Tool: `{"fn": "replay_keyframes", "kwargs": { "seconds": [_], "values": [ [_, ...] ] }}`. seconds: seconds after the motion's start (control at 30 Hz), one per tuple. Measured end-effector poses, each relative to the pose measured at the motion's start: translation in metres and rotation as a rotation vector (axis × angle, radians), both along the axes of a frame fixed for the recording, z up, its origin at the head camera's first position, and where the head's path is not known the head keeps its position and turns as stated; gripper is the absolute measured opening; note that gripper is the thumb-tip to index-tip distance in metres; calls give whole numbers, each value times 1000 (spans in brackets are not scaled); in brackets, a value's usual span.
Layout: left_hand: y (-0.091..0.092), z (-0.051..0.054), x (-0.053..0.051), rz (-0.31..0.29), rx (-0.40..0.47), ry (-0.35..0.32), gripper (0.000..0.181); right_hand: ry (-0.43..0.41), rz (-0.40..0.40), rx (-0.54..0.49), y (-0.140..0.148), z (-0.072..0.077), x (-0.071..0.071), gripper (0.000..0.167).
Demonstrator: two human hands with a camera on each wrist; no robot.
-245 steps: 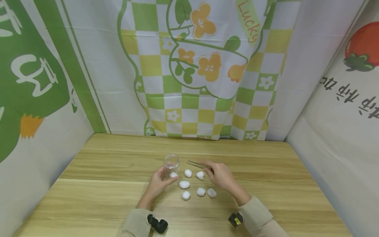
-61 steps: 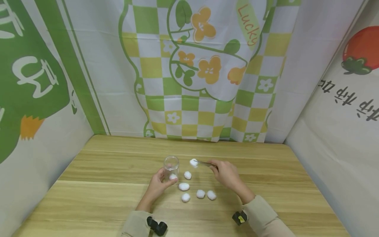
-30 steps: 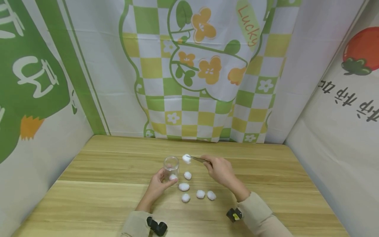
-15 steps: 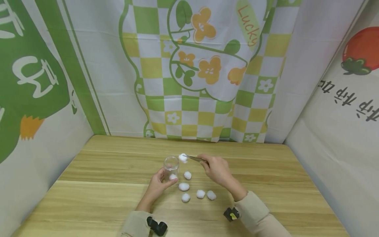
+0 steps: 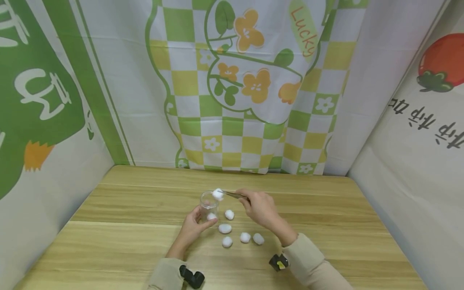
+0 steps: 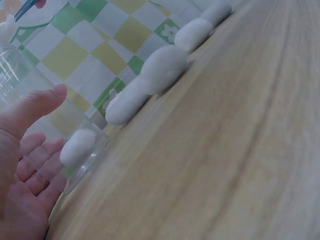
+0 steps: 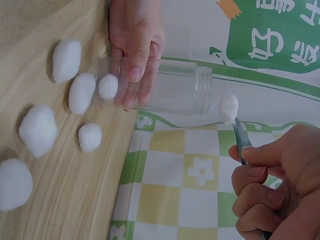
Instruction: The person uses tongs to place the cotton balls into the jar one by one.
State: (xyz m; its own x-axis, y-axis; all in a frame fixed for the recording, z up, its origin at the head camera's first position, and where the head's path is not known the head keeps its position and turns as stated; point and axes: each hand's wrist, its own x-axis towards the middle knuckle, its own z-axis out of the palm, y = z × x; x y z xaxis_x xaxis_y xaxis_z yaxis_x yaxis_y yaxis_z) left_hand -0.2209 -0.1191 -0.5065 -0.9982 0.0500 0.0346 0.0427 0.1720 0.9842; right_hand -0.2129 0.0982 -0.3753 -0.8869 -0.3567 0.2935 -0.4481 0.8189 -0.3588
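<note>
My left hand [image 5: 193, 226] holds a clear, lidless jar [image 7: 172, 87] upright on the table, thumb on the near side and fingers behind it. One cotton ball [image 7: 108, 86] lies at the jar's bottom. With thumb and fingers, my right hand [image 5: 262, 207] pinches metal tweezers [image 5: 235, 195]. Their tips grip another cotton ball [image 5: 218, 194], which hangs just above the right side of the jar's mouth, outside it in the right wrist view. Several loose cotton balls lie right of the jar, the nearest being a small cotton ball [image 5: 229, 214].
The wooden table [image 5: 127, 241] ends at a checked curtain [image 5: 232, 139] behind. White printed cloths hang at the left and right sides. Black wrist cameras sit at both sleeves, such as the left camera [image 5: 192, 277].
The tweezers picked up a cotton ball from the table's right group after the oldest frame. My right hand has since carried it left to the jar's mouth. My left hand stays put.
</note>
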Motion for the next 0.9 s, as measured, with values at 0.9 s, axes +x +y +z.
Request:
{"fn": "replay_keyframes", "kwargs": {
  "seconds": [0.9],
  "values": [
    [-1,-3,-2,-11,-2,1,63,-3,48,-13,-10,-4,0,21]
  ]
}}
